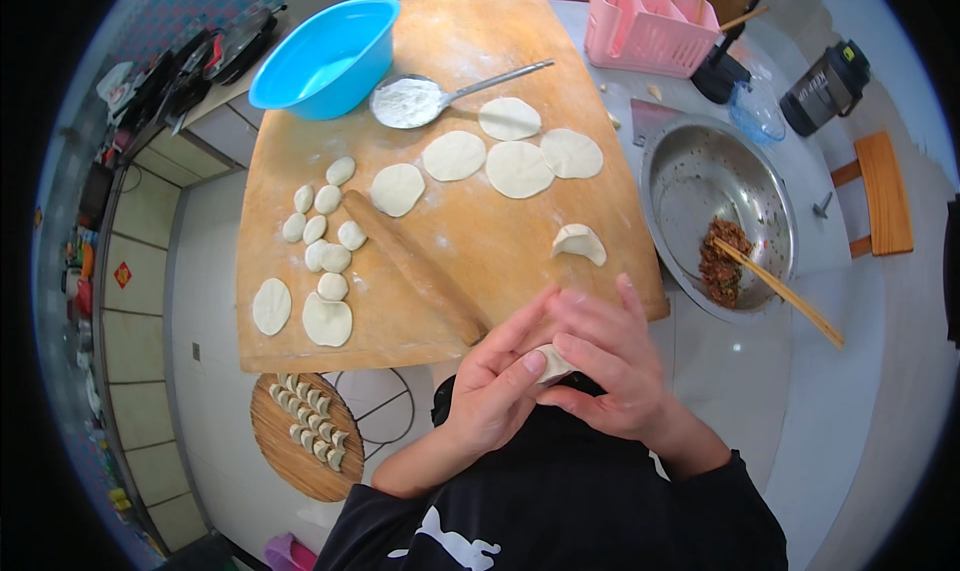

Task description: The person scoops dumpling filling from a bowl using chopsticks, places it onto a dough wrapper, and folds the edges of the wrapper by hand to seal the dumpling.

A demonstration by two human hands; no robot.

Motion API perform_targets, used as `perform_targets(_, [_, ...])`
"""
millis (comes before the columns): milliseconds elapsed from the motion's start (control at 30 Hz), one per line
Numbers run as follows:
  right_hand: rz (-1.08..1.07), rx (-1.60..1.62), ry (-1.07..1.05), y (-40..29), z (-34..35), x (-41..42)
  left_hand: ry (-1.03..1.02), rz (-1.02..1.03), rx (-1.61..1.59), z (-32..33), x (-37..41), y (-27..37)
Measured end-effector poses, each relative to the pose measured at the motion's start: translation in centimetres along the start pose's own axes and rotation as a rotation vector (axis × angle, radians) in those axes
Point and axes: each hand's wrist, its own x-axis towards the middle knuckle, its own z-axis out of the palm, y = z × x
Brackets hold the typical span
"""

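Observation:
My left hand (499, 383) holds a dough dumpling (553, 364) with the thumb against its side. My right hand (611, 364) closes over the same dumpling from the other side, and its raised fingers are blurred. Much of the dumpling is hidden by the fingers. Just beyond my hands a folded dumpling (579, 243) rests on the wooden board (480, 244). A wooden rolling pin (416, 267) lies slantwise left of my hands. Several round wrappers (520, 169) are spread farther up the board, and small flattened dough pieces (334, 257) cluster at its left.
A metal bowl (675, 188) at the right holds minced filling (724, 263) and chopsticks (780, 293). A ladle of flour (407, 102) and a blue basin (326, 60) stand at the back, near a pink utensil holder (649, 34). Below left, a round tray (277, 451) carries several dumplings.

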Motion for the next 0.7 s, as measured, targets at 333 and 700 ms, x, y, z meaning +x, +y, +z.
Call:
perform_targets(333, [0.226, 0.019, 0.065, 2.2, 3.3, 5.9, 0.153, 0.236, 0.48, -3.7, -3.4, 3.9])
perform_targets(700, [0.17, -0.223, -0.142, 3.4, 6.8, 7.4, 0.776, 0.439, 1.678, -11.2, -6.7, 12.3])
